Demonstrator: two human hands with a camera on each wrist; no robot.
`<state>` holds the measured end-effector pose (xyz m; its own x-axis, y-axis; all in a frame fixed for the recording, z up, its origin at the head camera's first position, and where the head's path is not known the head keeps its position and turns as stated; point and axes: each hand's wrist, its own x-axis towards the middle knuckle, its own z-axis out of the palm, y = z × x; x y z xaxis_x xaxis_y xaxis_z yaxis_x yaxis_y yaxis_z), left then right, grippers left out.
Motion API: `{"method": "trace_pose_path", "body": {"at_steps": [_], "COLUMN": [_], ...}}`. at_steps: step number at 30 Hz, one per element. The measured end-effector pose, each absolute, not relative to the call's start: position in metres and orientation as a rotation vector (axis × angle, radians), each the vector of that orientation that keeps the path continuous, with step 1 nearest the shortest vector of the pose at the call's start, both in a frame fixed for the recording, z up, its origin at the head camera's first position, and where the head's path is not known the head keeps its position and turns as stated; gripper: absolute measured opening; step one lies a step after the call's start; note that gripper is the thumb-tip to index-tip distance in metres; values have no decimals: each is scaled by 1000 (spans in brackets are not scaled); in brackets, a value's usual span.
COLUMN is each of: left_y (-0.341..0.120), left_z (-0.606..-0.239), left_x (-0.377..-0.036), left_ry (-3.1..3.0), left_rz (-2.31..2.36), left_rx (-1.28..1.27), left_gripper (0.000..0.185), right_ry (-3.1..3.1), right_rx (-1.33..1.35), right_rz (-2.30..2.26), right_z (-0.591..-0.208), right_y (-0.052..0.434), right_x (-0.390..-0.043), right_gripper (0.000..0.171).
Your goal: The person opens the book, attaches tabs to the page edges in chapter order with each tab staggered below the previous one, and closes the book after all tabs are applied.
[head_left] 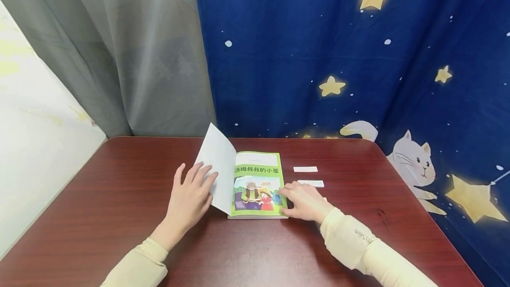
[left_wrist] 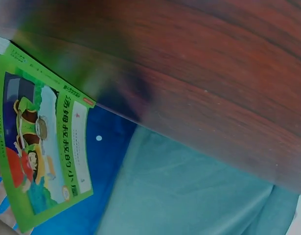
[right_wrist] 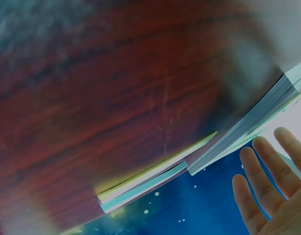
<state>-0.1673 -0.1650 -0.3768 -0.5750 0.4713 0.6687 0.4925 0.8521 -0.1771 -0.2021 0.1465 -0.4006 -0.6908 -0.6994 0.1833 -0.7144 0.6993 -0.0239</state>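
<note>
A green paperback book (head_left: 258, 169) with a cartoon picture and Chinese title lies on the table, its front cover (head_left: 219, 163) raised to the left and showing a white inner side. My left hand (head_left: 190, 194) is at that cover, fingers spread and overlapping its left edge. The left wrist view shows the cover's printed outer face (left_wrist: 42, 142). At the book's right edge is my right hand (head_left: 304, 200), its fingertips over the page border. Its fingers are extended in the right wrist view, beside the page block (right_wrist: 248, 122). Contact there is unclear.
Right of the book lie two white paper slips, the farther slip (head_left: 305, 169) and the nearer slip (head_left: 311, 183). The dark red wooden table (head_left: 99, 198) meets grey (head_left: 159, 56) and blue starry curtains (head_left: 279, 56) at its back edge.
</note>
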Motion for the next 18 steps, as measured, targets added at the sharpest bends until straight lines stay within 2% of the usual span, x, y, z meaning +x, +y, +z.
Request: {"method": "trace_pose_path", "body": {"at_steps": [11,18], "left_y": [-155,-138], "left_z": [-394,-398], "left_x": [-167,-167], "left_ry": [-2500,-2591], "left_rz": [20,1], "left_rx": [-635,-661], "left_gripper": [24,26], "right_ry": [-2782,-2780], "right_rx": [1150,1148], "right_rz": [134,106], "right_z": [-404,-403], "right_y": [145,145], "right_x": [-200,-199], "right_gripper": [43,44]}}
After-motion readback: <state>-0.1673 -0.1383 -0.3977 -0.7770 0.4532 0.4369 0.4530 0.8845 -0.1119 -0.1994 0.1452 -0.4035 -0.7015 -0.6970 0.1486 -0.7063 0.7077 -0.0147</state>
